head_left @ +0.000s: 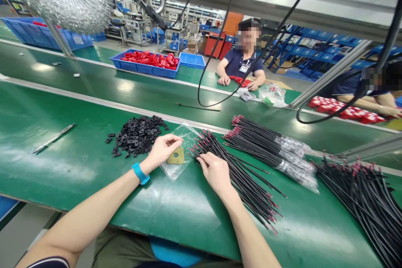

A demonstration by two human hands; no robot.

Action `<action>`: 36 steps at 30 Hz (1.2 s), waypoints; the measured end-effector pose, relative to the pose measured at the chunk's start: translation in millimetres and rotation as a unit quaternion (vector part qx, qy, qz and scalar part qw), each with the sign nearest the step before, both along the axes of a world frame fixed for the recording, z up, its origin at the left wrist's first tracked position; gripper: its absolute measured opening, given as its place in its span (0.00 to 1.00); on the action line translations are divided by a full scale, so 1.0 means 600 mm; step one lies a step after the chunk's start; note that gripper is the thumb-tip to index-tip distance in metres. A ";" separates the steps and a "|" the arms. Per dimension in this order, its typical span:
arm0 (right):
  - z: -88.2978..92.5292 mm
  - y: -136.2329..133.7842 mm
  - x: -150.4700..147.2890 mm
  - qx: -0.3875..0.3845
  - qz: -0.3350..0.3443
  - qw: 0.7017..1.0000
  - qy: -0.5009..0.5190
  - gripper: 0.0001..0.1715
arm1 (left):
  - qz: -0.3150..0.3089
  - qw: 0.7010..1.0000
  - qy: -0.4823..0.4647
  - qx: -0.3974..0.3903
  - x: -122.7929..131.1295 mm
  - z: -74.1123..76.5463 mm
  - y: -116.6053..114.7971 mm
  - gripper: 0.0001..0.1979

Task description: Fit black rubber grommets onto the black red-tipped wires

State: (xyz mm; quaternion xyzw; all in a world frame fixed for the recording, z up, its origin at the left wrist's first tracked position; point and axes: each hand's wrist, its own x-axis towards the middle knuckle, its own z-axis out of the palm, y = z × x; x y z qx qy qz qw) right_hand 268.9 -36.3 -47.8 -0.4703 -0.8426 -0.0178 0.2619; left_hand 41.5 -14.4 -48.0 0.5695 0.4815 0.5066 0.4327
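My left hand (162,149) hovers beside a pile of small black plastic parts (135,135), its fingers curled in a pinch; what they hold is too small to make out. It is over a clear plastic bag (180,166) with a yellowish pad (176,156) on it. My right hand (215,171) rests on a loose bundle of thin black wires with red tips (241,176), fingertips pressed on the wire ends nearest the bag.
More wire bundles, some bagged (276,144), lie behind, and a big heap of wires (367,197) at right. A metal tool (54,138) lies at left. A blue bin of red parts (147,63) stands beyond. Two other people (243,65) work across the green belt (78,104).
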 end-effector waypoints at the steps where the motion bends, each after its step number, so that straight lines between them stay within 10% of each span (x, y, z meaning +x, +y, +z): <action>1: -0.001 0.000 0.000 0.001 0.000 1.000 -0.001 0.16 | -0.001 1.000 0.006 0.005 0.000 -0.001 0.000 0.16; 14: -0.012 0.029 0.030 0.109 -0.169 0.978 0.058 0.16 | -0.002 0.998 0.050 0.025 0.001 -0.006 -0.002 0.13; 22: -0.030 0.042 0.040 0.084 -0.161 0.982 0.051 0.15 | -0.008 0.996 0.084 0.030 0.009 0.003 -0.010 0.12; 36: -0.032 0.030 0.020 -0.059 -0.100 0.935 0.334 0.13 | -0.015 0.994 0.098 0.040 0.012 -0.005 -0.011 0.11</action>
